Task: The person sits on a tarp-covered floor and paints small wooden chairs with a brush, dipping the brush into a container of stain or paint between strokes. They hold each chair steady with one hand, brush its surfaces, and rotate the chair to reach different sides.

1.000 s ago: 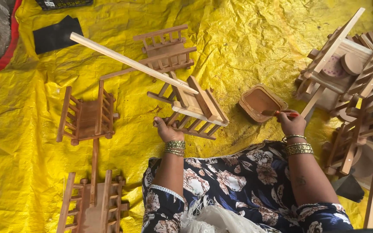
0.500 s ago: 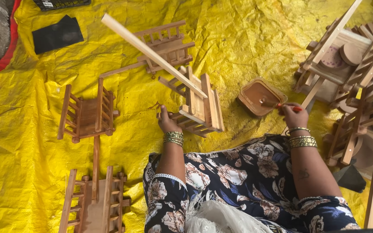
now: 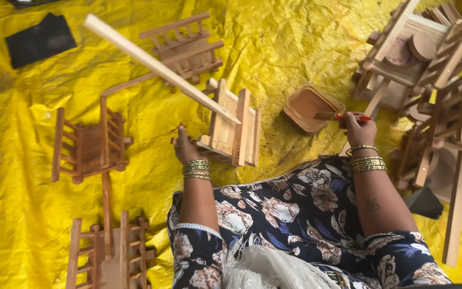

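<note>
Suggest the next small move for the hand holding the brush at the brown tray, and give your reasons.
Probably carry the brush from the brown tray across to the wooden frame. The right hand has its bristles at the tray, while the left hand props the pale, unfinished-looking frame up.

Left hand [image 3: 185, 150] stretched forward, palm down, fingers apparently curled, bangles at wrist. Right hand [image 3: 360, 130] raised out to the side, fingers pinched closed, forearm angled outward.
</note>
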`<state>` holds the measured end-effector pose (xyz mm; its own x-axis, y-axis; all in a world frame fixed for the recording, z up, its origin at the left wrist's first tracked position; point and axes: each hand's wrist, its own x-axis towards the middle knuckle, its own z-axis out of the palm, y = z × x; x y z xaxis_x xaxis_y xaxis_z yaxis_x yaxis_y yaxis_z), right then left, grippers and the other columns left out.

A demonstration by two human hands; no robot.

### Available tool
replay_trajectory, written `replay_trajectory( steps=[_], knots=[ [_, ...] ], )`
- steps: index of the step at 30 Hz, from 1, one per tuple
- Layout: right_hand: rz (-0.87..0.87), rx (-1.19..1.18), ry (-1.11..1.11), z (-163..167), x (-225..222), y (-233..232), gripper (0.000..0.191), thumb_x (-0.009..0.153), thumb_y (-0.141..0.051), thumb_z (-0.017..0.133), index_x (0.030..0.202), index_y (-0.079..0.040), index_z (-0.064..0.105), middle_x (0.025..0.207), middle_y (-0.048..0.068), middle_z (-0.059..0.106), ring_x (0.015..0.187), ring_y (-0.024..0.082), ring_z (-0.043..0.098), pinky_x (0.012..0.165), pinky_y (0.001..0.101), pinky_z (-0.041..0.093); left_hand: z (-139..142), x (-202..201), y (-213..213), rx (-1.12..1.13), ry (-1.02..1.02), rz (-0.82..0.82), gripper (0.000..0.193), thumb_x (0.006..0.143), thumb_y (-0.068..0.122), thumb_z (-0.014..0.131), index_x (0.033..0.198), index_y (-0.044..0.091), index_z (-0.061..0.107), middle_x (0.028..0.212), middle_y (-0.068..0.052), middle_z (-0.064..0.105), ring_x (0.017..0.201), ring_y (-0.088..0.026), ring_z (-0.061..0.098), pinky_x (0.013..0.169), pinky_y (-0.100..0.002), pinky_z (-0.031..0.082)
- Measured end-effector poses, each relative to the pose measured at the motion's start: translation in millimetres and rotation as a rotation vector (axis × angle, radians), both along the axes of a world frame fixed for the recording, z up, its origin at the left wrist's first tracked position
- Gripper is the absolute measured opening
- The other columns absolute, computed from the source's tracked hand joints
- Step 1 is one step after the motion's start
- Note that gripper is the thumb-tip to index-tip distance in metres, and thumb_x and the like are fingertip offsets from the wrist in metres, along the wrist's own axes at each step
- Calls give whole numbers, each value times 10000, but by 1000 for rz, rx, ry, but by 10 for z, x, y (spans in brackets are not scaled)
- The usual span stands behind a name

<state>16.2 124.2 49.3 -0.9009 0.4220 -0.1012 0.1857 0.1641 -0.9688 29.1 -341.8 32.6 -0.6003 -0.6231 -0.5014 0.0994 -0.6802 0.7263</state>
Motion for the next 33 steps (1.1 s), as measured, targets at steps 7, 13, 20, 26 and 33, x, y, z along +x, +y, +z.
replay_trajectory(
  steps=[7,13,20,26,33],
  knots=[
    [-33,86,-43,-115,-28,114,216,993,-209,686,1027,-1,735,879,90,760,753,142,728,654,270,566,34,7,16,43,93,35,520,871,302,730,1291,50,552,1252,-152,633,1091,-318,685,889,-508,633],
    [-63,106,5,-176,4,314,210,1018,-164,680,1019,40,731,903,102,758,752,151,709,662,282,552,13,-33,6,25,-53,89,547,884,329,707,1322,51,531,1318,-167,609,1167,-321,638,902,-512,591],
    [69,214,43,-136,45,207,215,999,-188,718,1170,-64,760,1014,121,753,835,152,704,724,285,524,-15,-13,73,-32,9,114,661,889,266,733,1414,78,378,1399,-161,524,1229,-321,591,957,-497,586],
    [291,524,-191,42,140,141,245,895,-142,773,1139,-159,798,992,92,776,843,188,717,744,310,556,-10,-15,4,88,-116,83,665,850,36,589,1430,156,288,1308,-142,521,1162,-332,600,901,-545,558],
    [46,-83,41,-172,39,320,203,1000,-215,689,1151,-80,705,1051,111,761,875,171,741,751,339,580,-216,-60,0,-52,35,-7,526,810,-89,571,1295,56,431,1193,-141,564,1054,-300,638,865,-476,588]
  ],
)
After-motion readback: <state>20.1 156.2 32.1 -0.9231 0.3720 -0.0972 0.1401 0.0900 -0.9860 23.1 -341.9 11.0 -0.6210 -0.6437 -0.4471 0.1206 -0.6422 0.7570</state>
